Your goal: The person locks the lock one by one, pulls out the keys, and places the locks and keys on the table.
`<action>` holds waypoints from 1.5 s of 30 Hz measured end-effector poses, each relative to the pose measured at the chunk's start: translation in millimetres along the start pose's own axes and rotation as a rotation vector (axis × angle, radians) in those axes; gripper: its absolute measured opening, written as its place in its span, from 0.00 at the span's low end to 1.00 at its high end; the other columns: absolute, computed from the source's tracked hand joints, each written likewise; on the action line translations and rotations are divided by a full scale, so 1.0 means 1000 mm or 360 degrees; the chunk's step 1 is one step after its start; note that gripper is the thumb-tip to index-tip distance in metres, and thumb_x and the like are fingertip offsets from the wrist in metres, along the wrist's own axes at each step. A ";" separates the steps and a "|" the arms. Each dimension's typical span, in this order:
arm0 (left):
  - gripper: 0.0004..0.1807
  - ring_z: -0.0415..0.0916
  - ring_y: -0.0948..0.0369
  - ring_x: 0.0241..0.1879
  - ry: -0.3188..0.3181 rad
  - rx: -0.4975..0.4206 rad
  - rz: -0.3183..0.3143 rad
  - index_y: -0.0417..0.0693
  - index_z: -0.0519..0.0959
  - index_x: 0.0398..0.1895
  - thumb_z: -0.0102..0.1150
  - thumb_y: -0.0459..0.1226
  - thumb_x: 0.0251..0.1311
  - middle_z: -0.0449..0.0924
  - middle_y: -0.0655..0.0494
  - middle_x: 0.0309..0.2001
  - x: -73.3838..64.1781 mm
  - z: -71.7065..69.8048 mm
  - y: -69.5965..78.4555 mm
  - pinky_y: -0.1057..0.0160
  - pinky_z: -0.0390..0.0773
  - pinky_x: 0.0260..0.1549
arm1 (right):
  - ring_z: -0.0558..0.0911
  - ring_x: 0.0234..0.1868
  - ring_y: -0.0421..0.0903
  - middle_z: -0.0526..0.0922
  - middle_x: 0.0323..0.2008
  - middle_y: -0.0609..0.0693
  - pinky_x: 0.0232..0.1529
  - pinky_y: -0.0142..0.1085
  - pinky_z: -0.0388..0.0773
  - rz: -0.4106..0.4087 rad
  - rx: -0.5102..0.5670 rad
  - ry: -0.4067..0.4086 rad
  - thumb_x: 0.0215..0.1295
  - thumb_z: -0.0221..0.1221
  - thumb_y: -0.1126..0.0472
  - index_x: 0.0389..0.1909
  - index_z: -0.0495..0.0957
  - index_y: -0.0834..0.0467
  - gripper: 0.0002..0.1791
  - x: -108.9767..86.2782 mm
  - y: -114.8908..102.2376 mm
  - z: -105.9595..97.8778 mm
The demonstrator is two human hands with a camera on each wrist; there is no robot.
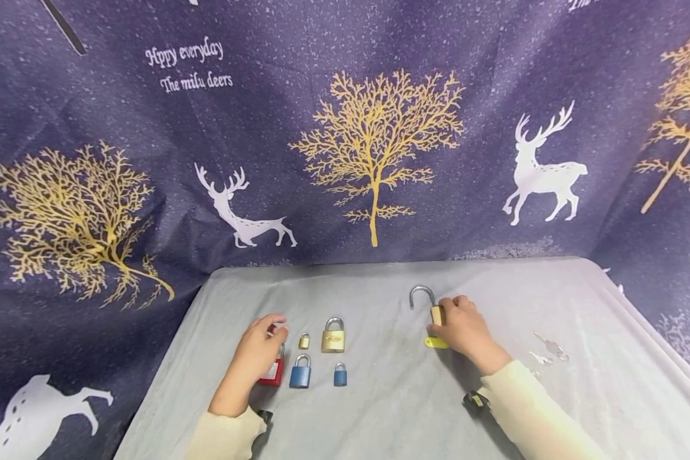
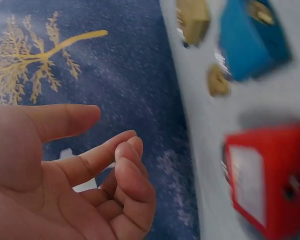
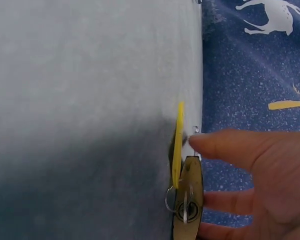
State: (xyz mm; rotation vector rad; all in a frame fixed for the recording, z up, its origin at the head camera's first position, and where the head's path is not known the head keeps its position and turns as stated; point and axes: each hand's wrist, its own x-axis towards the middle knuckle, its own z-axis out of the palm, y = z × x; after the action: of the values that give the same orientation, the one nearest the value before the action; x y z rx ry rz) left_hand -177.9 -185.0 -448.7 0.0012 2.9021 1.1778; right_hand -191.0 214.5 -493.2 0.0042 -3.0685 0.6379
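My right hand [image 1: 462, 326] holds a brass padlock [image 1: 437, 315] on edge, its shackle [image 1: 421, 295] open and turned leftward. In the right wrist view a key [image 3: 185, 207] stands in the padlock's keyhole, with a yellow tag [image 3: 178, 145] on its ring; the thumb is near the padlock's end and the fingers lie along its side. With nothing in it, my left hand [image 1: 261, 345] hovers over a red padlock [image 1: 272, 372], which it partly hides. The left wrist view shows its fingers loosely bent, apart from the red padlock [image 2: 270, 180].
Right of the red padlock are a small brass padlock [image 1: 304, 341], a larger brass one [image 1: 333, 338], a blue one [image 1: 300, 374] and a small blue one [image 1: 340, 375]. Loose keys [image 1: 552, 347] lie at the right. A printed cloth [image 1: 379, 191] hangs behind the grey-covered table [image 1: 379, 409].
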 end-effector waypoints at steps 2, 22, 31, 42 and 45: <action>0.16 0.76 0.60 0.36 -0.0011 -0.0032 0.0014 0.40 0.80 0.56 0.57 0.37 0.68 0.77 0.49 0.40 0.002 0.002 0.007 0.62 0.75 0.38 | 0.76 0.47 0.64 0.75 0.49 0.69 0.47 0.59 0.77 0.0001 -0.0012 0.0001 0.56 0.70 0.50 0.58 0.74 0.70 0.36 0.001 0.000 0.001; 0.15 0.79 0.54 0.45 -0.0051 -0.0197 0.0189 0.43 0.82 0.54 0.56 0.39 0.69 0.82 0.48 0.43 0.019 0.032 0.065 0.55 0.79 0.47 | 0.74 0.44 0.60 0.76 0.45 0.64 0.43 0.55 0.73 0.0014 0.0099 0.0066 0.50 0.66 0.53 0.54 0.80 0.64 0.29 0.009 0.003 0.006; 0.16 0.81 0.56 0.43 -0.0190 -0.0329 0.0219 0.46 0.81 0.56 0.55 0.42 0.71 0.82 0.50 0.44 0.025 0.049 0.083 0.57 0.79 0.45 | 0.77 0.50 0.60 0.77 0.54 0.69 0.52 0.53 0.77 -0.0104 0.0488 0.0067 0.56 0.67 0.58 0.57 0.78 0.66 0.28 0.015 -0.005 -0.002; 0.23 0.85 0.45 0.42 -0.0296 -0.0592 0.0186 0.45 0.75 0.64 0.53 0.47 0.72 0.82 0.47 0.44 0.031 0.080 0.097 0.62 0.80 0.36 | 0.80 0.51 0.56 0.71 0.61 0.64 0.42 0.43 0.84 -0.0099 0.1172 -0.0119 0.60 0.65 0.65 0.63 0.75 0.61 0.28 0.004 -0.029 -0.031; 0.25 0.84 0.49 0.37 -0.0312 -0.0689 0.0167 0.45 0.73 0.66 0.52 0.48 0.73 0.83 0.45 0.43 0.030 0.084 0.100 0.62 0.80 0.36 | 0.79 0.51 0.55 0.73 0.59 0.63 0.47 0.37 0.82 -0.0190 0.1225 -0.0136 0.60 0.65 0.66 0.61 0.76 0.63 0.26 -0.003 -0.035 -0.034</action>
State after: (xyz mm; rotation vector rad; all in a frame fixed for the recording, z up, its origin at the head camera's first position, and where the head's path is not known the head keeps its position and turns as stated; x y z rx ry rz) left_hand -207.0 -55.0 -439.7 0.2520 2.4546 1.6909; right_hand -187.4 195.9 -447.9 0.2180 -2.6468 1.7735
